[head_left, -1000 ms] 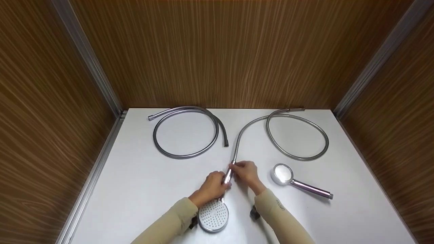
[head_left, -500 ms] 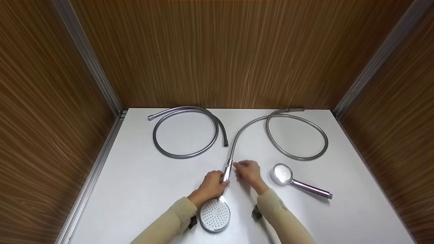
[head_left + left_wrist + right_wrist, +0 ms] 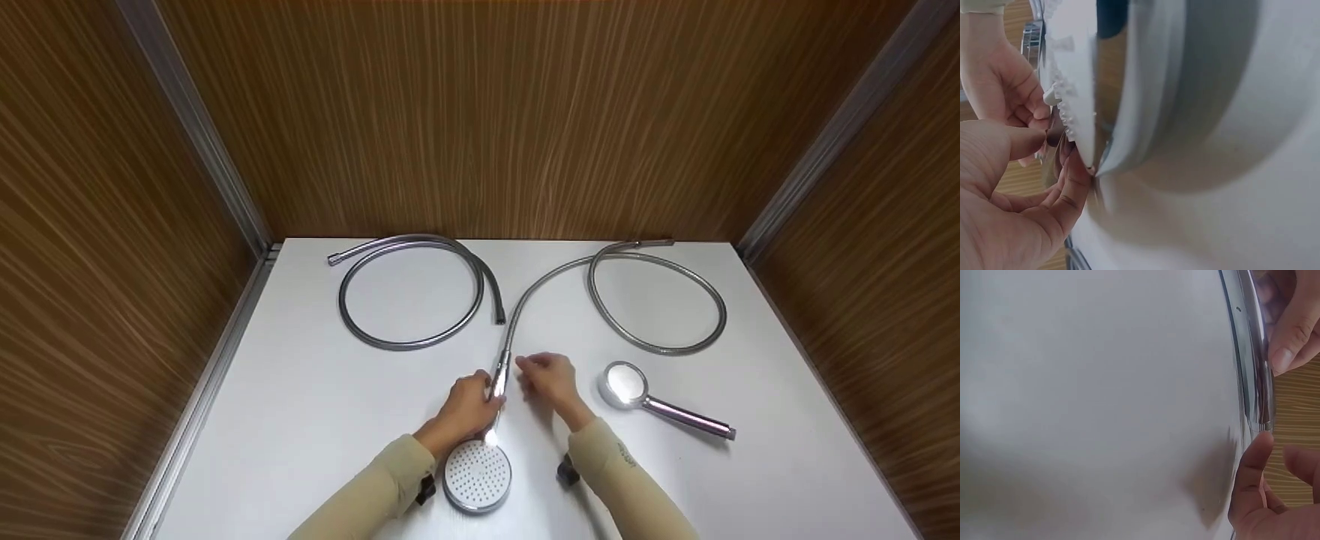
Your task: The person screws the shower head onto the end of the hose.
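My left hand (image 3: 466,409) grips the chrome handle of a round hand shower (image 3: 477,476), whose nozzle face is turned up near the front of the table. From the handle's far end a chrome shower hose (image 3: 517,311) runs on, joined there at a metal nut (image 3: 505,358). Just right of that nut is my right hand (image 3: 551,382), its fingers loosely bent and holding nothing. In the right wrist view, a fingertip (image 3: 1261,441) overlaps the joint while the thumb stands apart. The shower's rim and nozzles fill much of the left wrist view, partly hiding the grip.
A second hand shower (image 3: 686,416) with a chrome handle lies to the right. At the back left a darker shower hose (image 3: 411,346) lies coiled on the white table (image 3: 300,420). Wood-patterned panels (image 3: 480,120) enclose the back and both sides.
My right hand has let go of the joint and moved slightly right. The handle's far end has swung a little left with the hose, while my left hand keeps its hold.
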Demonstrator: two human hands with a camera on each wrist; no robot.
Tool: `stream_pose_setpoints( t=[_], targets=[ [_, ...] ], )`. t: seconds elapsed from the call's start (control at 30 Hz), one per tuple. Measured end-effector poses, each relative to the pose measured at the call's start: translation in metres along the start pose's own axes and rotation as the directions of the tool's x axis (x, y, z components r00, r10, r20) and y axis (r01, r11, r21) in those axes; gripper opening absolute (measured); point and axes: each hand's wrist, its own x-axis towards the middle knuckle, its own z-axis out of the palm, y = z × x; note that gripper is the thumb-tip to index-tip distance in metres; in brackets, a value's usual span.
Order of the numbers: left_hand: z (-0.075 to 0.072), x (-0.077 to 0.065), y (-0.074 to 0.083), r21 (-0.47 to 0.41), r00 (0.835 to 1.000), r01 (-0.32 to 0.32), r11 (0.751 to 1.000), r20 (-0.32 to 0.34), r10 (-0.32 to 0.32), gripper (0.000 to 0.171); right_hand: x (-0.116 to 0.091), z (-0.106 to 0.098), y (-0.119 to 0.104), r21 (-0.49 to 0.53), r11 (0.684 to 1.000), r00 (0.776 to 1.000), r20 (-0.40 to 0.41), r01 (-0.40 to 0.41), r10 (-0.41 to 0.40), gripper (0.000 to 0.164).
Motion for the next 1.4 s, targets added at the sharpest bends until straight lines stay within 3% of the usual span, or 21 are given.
stream_pose_setpoints(
  t=[0.2, 0.4, 0.7, 1.07, 1.23, 1.4],
  targets=[
    [-0.006, 0.003, 0.003, 0.005, 0.999, -0.004, 1.000, -0.049, 0.004, 0.033, 0.000, -0.002, 0.002, -0.016, 1.000, 1.000, 0.002, 0.008, -0.008, 0.027],
    [-0.022, 0.012, 0.001, -0.003, 0.993, 0.008, 1.000, -0.116, -0.008, 0.042, -0.002, -0.004, 0.002, -0.027, 1.000, 1.000, -0.011, 0.011, -0.012, 0.032],
    [-0.044, 0.032, -0.003, -0.086, 0.972, 0.090, 0.992, -0.211, -0.107, 0.044, -0.006, -0.009, -0.001, -0.062, 0.998, 0.999, -0.049, 0.016, -0.019, 0.034],
    [-0.052, 0.057, 0.004, -0.176, 0.966, 0.126, 0.976, -0.204, -0.161, 0.045, -0.019, -0.024, -0.012, -0.048, 0.996, 0.996, -0.044, 0.080, -0.082, 0.035],
    [-0.054, 0.069, 0.011, -0.200, 0.964, 0.151, 0.968, -0.187, -0.189, 0.046, -0.026, -0.039, -0.017, -0.040, 0.993, 0.990, -0.086, 0.111, -0.115, 0.036],
    [-0.055, 0.079, 0.017, -0.201, 0.968, 0.170, 0.965, -0.152, -0.202, 0.047, -0.032, -0.059, -0.017, -0.029, 0.996, 0.988, -0.128, 0.083, -0.086, 0.039]
  ],
)
